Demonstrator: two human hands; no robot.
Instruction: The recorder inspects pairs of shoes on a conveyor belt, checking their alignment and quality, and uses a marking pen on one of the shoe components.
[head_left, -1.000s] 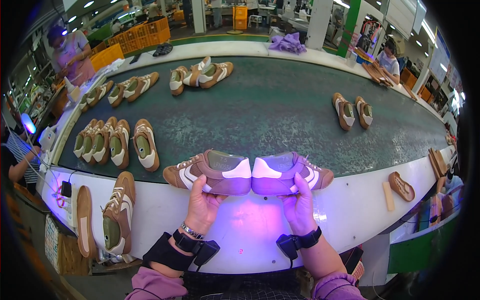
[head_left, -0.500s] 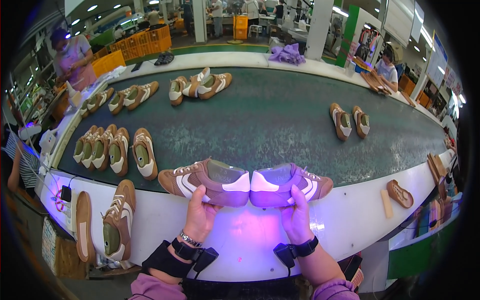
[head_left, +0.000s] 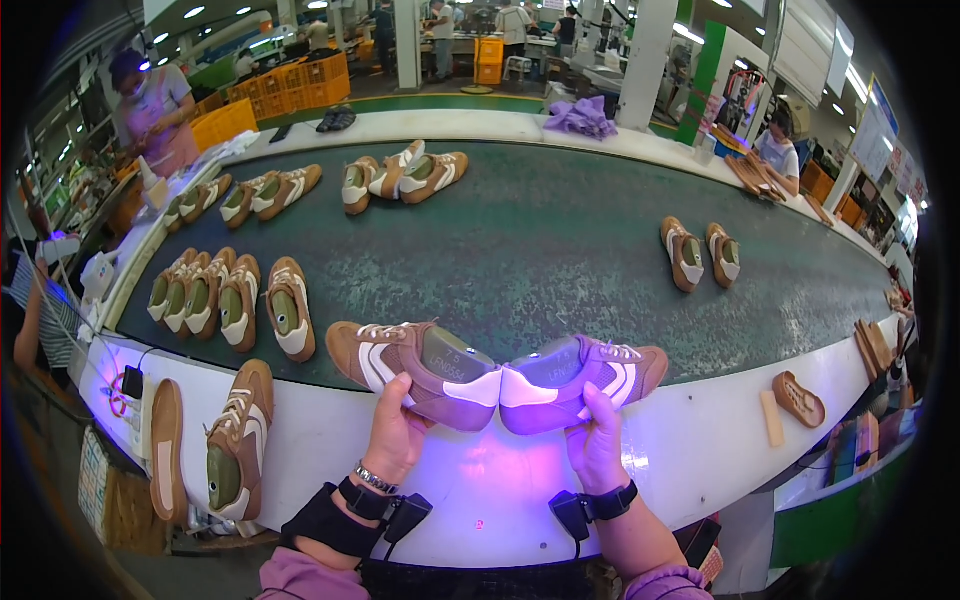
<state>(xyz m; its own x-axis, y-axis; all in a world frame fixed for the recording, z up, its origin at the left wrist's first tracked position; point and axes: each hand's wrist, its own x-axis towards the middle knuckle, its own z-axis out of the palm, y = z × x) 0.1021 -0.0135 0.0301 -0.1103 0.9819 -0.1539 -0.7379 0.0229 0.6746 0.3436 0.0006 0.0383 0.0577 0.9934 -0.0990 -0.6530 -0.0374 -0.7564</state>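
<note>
My left hand (head_left: pixel 397 435) grips a brown sneaker (head_left: pixel 408 375) with white stripes, its thumb on the near side and its fingers hidden beneath. A matching sneaker (head_left: pixel 585 385) is held the same way in my right hand (head_left: pixel 597 440). The two white heels touch in the middle, and the toes point outward and tilt up. Each shoe has a grey-green last inside. Both are lifted over the white tabletop (head_left: pixel 500 520), where purple light shines. A single upright sneaker (head_left: pixel 240 440) stands to the left, beside a loose sole (head_left: pixel 166 450).
Across the green conveyor belt (head_left: pixel 520 260) stand several sneakers (head_left: pixel 205 295) at left and a pair (head_left: pixel 683 255) at right. A brown shoe part (head_left: pixel 799 399) and a tan strip (head_left: pixel 772 418) lie on the right tabletop. Co-workers (head_left: pixel 158 110) sit or stand beyond.
The sneakers' heels have dipped a little and their toes have tipped up, mostly the left one. Both hands keep their hold, and the heels still touch.
</note>
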